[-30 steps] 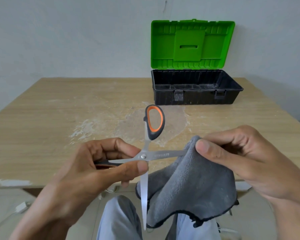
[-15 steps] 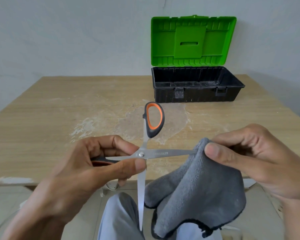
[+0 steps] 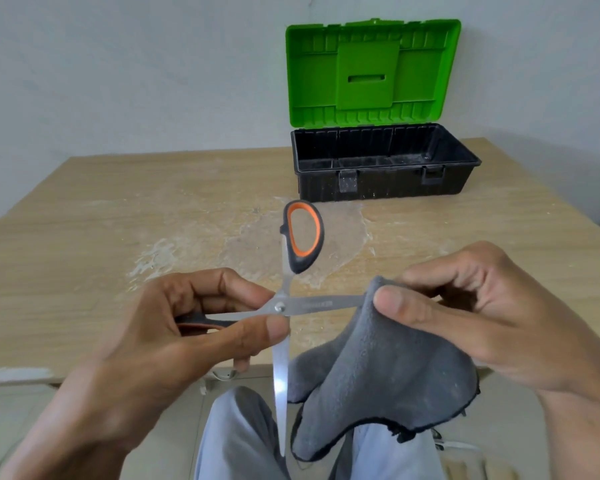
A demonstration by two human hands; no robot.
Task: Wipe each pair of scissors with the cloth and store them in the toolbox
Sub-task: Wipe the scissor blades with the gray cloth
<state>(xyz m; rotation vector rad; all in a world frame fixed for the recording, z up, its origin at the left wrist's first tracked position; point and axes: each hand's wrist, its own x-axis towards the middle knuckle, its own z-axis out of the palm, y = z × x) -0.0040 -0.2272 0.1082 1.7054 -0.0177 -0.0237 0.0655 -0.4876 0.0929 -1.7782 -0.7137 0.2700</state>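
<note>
Grey cloth (image 3: 378, 368) pinched in the right hand (image 3: 482, 317), thumb and fingers closed through the fabric onto one blade of the scissors (image 3: 312, 304). Left hand (image 3: 160, 337) grips the scissors at the pivot and one handle. Blades spread in a cross over the near edge of the table (image 3: 84, 220), free blade pointing down. Step judged: wiping. Toolbox (image 3: 388, 181) stands open near the far right corner, no scissors visible inside. Next move likely calls for drawing the cloth to the tip, wiping the second blade, closing the scissors, then reaching across.
</note>
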